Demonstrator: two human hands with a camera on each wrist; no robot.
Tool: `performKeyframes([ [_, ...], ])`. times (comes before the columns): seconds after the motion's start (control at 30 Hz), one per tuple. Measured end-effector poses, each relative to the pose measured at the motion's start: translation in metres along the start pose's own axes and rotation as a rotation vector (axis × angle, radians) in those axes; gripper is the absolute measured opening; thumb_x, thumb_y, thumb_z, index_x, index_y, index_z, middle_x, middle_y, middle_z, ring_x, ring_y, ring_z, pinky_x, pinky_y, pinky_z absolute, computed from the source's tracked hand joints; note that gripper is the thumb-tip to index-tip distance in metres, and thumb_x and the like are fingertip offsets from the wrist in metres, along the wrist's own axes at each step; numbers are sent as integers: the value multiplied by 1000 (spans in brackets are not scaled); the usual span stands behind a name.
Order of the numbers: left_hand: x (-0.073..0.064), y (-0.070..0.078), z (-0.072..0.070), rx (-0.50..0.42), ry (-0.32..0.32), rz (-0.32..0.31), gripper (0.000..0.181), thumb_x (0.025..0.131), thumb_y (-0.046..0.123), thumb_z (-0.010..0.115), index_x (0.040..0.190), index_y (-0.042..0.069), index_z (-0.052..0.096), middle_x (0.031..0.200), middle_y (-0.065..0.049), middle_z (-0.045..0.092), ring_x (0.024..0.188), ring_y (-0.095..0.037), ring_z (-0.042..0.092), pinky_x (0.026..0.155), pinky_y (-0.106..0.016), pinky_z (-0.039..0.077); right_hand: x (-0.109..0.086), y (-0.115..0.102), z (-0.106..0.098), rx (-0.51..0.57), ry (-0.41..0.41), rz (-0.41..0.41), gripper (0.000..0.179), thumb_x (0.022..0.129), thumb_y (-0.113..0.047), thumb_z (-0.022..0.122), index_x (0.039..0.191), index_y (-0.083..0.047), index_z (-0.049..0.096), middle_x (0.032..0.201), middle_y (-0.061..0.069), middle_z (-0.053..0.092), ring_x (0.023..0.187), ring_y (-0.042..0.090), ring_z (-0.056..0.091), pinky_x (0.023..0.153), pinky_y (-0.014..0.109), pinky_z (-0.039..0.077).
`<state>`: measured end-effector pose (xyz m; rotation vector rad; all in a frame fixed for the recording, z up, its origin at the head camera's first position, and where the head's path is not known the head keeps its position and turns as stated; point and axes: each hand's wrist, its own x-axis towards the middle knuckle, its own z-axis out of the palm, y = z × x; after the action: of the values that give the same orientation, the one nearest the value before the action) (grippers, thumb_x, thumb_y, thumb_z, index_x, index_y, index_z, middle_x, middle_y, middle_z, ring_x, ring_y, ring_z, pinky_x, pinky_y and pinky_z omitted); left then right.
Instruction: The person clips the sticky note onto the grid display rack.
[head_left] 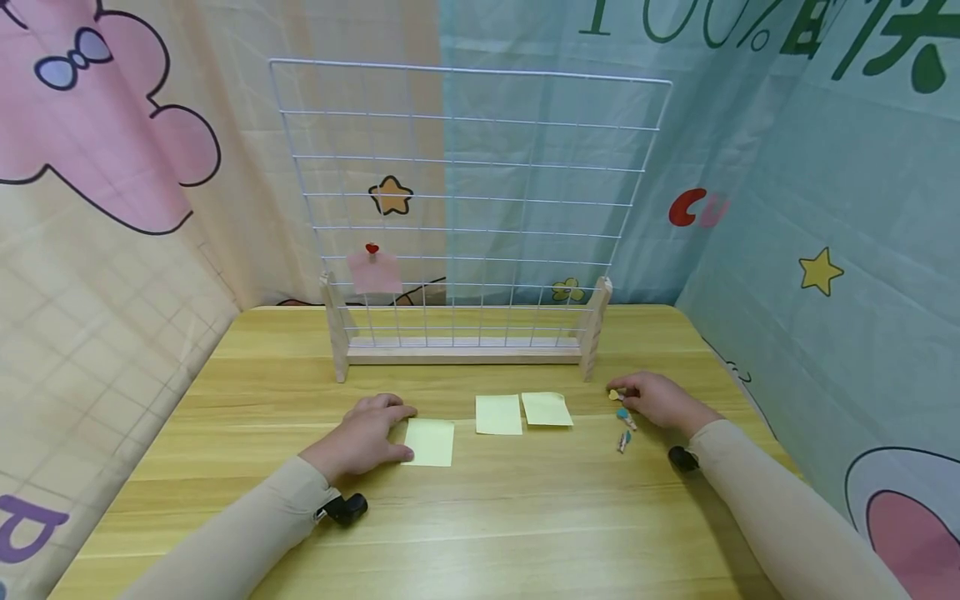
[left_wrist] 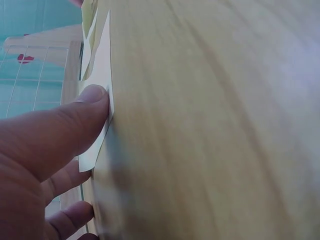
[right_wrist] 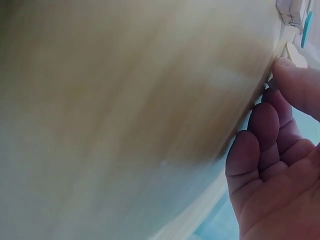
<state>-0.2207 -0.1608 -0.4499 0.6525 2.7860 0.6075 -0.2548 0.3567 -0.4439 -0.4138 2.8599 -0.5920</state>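
Right hand: pinching yellow clip between thumb and fingertips, low at the table; can't tell if clip touches wood.
Left hand: spread, with thumb on left edge of left note and forefinger near its far-left corner; can't tell if anything is tucked under the paper.
Left note: on table, nearer the body than the other two.
Blue clip: lying just below right hand's fingertips.
Lower clip: lying just nearer the body than blue clip.
Middle note, right note: side by side on table, between the hands.
Rack: upright behind notes, white wire grid on wooden base.
Pink note: hung low on left part of grid, under red heart clip.
Table: pale wood grain.
Curtain: printed, behind and at both sides.
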Motion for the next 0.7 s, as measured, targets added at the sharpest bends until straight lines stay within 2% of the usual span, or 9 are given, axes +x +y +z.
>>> performKeyframes([
  [0.17, 0, 0, 0, 5, -3, -3, 71, 90, 39, 84, 151, 16, 57, 154, -16, 50, 142, -43, 42, 117, -63, 34, -1, 2, 0, 16, -8, 25, 32, 103, -5, 63, 133, -6, 70, 115, 14, 73, 99, 24, 66, 89, 49, 56],
  [0.43, 1, -2, 2, 6, -8, 0, 66, 90, 39, 84, 148, 18, 60, 152, -14, 50, 141, -42, 42, 116, -64, 34, -2, 7, 0, 93, -9, 66, 32, 105, -11, 63, 137, -9, 67, 106, 9, 70, 87, 19, 57, 77, 35, 48],
  [0.7, 2, -2, 2, -12, 0, 3, 62, 90, 39, 84, 145, 19, 63, 153, -13, 50, 140, -41, 42, 116, -64, 33, -4, 3, -5, 187, 34, 95, 32, 105, -14, 62, 136, -8, 65, 99, 8, 63, 80, 20, 52, 68, 33, 45],
])
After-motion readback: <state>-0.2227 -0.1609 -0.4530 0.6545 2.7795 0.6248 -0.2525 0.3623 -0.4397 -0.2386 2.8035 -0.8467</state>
